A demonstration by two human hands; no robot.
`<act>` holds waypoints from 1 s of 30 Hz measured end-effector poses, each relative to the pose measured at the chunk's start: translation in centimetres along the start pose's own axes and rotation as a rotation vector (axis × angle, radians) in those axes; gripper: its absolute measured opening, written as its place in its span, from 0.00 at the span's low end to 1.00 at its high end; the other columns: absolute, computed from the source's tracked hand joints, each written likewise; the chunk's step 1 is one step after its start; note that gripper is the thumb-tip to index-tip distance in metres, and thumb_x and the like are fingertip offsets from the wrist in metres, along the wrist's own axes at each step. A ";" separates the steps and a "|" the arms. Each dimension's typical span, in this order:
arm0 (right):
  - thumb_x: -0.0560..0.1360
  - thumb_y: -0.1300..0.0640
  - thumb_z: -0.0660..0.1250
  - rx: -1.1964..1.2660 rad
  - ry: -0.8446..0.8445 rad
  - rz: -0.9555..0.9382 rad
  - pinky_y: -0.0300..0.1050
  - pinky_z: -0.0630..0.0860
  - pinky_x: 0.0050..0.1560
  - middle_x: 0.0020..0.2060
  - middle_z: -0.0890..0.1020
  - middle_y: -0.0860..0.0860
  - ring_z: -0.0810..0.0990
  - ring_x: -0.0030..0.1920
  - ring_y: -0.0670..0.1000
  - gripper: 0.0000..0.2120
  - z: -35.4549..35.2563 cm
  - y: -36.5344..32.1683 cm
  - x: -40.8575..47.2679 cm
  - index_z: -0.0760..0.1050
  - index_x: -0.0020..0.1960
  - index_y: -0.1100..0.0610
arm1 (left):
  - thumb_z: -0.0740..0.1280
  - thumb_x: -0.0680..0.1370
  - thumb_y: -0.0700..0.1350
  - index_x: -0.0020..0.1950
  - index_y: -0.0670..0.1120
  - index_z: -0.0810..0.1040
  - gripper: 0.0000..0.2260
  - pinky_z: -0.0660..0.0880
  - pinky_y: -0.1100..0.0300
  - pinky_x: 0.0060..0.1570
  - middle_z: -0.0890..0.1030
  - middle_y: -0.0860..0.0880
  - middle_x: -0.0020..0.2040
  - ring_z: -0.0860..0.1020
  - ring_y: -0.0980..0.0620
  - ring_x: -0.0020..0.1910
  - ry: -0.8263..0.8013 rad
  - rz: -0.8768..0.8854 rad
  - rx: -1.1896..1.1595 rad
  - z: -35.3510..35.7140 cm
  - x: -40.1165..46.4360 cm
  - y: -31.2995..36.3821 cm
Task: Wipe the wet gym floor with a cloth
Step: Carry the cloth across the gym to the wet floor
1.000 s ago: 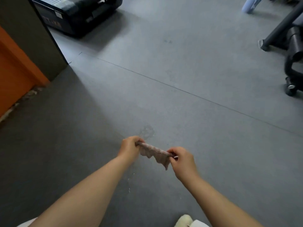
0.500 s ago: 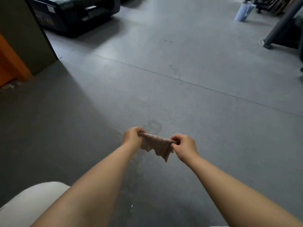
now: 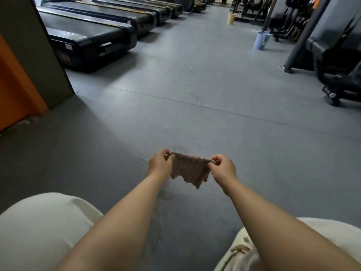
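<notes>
I am holding the cloth stretched in the air above the floor, not touching it. My left hand and right hand are each pinching 1 top corner; its ragged lower edge is hanging free. A damp patch is showing beneath. Risks, as I am judging them: the small cloth bunching on the wet surface and smearing water rather than lifting it; my knees slipping on the damp rubber.

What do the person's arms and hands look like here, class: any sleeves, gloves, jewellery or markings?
Both forearms are bare up to the frame edge, with no sleeves in view. The left hand and right hand wear no gloves, and no rings, watch or bracelets show. No markings are visible. Cream-coloured trousers cover the knees below the arms.
</notes>
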State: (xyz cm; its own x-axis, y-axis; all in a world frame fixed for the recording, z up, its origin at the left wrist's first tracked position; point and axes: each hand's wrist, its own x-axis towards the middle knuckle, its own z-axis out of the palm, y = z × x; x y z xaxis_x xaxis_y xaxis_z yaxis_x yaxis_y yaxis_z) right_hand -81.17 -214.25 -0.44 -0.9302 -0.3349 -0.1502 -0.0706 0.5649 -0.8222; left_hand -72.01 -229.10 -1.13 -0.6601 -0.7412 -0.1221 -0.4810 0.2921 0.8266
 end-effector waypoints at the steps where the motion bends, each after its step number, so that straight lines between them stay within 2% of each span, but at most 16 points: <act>1: 0.76 0.61 0.64 0.015 -0.005 -0.004 0.39 0.71 0.36 0.38 0.78 0.52 0.75 0.39 0.50 0.02 -0.1 -0.2 -0.1 0.74 0.45 0.57 | 0.61 0.80 0.43 0.54 0.42 0.76 0.07 0.64 0.61 0.41 0.78 0.43 0.48 0.76 0.44 0.51 0.000 0.025 -0.003 -0.2 -0.2 0.4; 3: 0.79 0.60 0.61 0.082 0.008 -0.018 0.37 0.67 0.32 0.40 0.75 0.52 0.73 0.38 0.49 0.02 -0.1 -0.3 0.1 0.71 0.47 0.58 | 0.58 0.82 0.44 0.50 0.45 0.72 0.05 0.64 0.59 0.40 0.75 0.45 0.45 0.74 0.45 0.47 0.007 0.063 -0.023 -0.3 -0.4 1.5; 8: 0.79 0.59 0.61 0.199 0.049 -0.026 0.42 0.70 0.40 0.41 0.76 0.52 0.75 0.44 0.52 0.03 0.6 0.2 2.6 0.70 0.48 0.58 | 0.56 0.82 0.46 0.47 0.45 0.68 0.07 0.61 0.57 0.34 0.71 0.49 0.36 0.70 0.48 0.38 0.112 0.089 -0.042 0.6 0.3 2.8; 13: 0.78 0.58 0.64 0.192 0.040 0.079 0.51 0.77 0.48 0.40 0.77 0.51 0.76 0.45 0.55 0.03 3.5 2.3 6.5 0.72 0.46 0.57 | 0.59 0.82 0.44 0.48 0.44 0.71 0.06 0.59 0.58 0.35 0.73 0.47 0.40 0.70 0.48 0.40 0.111 0.030 0.002 2.4 3.7 0.5; 19: 0.77 0.57 0.65 0.102 -0.055 0.238 0.58 0.78 0.51 0.42 0.78 0.52 0.79 0.47 0.58 0.05 9.2 6.3 11.9 0.72 0.43 0.55 | 0.62 0.80 0.43 0.44 0.45 0.70 0.06 0.62 0.58 0.36 0.75 0.44 0.41 0.71 0.48 0.41 -0.014 -0.149 0.095 5.7 9.9 -6.2; 23: 0.76 0.57 0.66 0.031 -0.163 0.326 0.58 0.78 0.51 0.42 0.77 0.54 0.76 0.41 0.56 0.07 13.2 7.9 15.9 0.71 0.40 0.52 | 0.63 0.79 0.41 0.50 0.40 0.75 0.04 0.64 0.60 0.40 0.79 0.39 0.49 0.72 0.48 0.43 -0.109 -0.236 0.152 6.8 15.0 -9.3; 25: 0.77 0.58 0.66 0.053 -0.116 0.307 0.56 0.77 0.52 0.44 0.78 0.55 0.77 0.44 0.57 0.05 14.8 7.6 18.2 0.72 0.43 0.54 | 0.63 0.79 0.38 0.57 0.39 0.75 0.08 0.67 0.61 0.44 0.78 0.40 0.54 0.74 0.48 0.46 -0.071 -0.201 0.118 7.0 17.6 -9.8; 26: 0.77 0.58 0.65 0.059 -0.067 0.292 0.53 0.76 0.55 0.47 0.79 0.56 0.78 0.48 0.57 0.01 15.4 7.5 19.4 0.74 0.47 0.55 | 0.62 0.79 0.36 0.62 0.40 0.73 0.12 0.68 0.61 0.49 0.76 0.42 0.60 0.75 0.47 0.51 -0.053 -0.173 0.103 7.1 18.8 -10.0; 28: 0.78 0.59 0.63 -0.004 0.048 0.286 0.46 0.69 0.58 0.58 0.76 0.58 0.75 0.59 0.58 0.13 16.1 7.4 21.4 0.71 0.63 0.57 | 0.63 0.79 0.36 0.73 0.45 0.64 0.22 0.65 0.62 0.60 0.65 0.46 0.71 0.70 0.49 0.64 -0.094 -0.123 0.195 7.3 20.4 -10.6; 30: 0.78 0.60 0.62 -0.159 0.097 0.263 0.47 0.65 0.62 0.66 0.70 0.60 0.69 0.65 0.59 0.21 16.4 7.9 22.4 0.64 0.71 0.57 | 0.65 0.79 0.39 0.76 0.49 0.56 0.29 0.59 0.56 0.69 0.54 0.46 0.77 0.58 0.47 0.74 -0.209 -0.087 0.410 7.7 21.1 -12.1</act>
State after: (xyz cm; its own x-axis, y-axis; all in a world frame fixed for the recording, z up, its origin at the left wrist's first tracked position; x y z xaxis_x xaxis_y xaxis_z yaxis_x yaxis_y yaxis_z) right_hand -96.69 -229.65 -19.34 -0.9534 -0.0926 -0.2873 0.1288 0.7360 -0.6646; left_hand -84.55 -243.59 -17.93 -0.6893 -0.6480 -0.3241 -0.7001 0.4807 0.5280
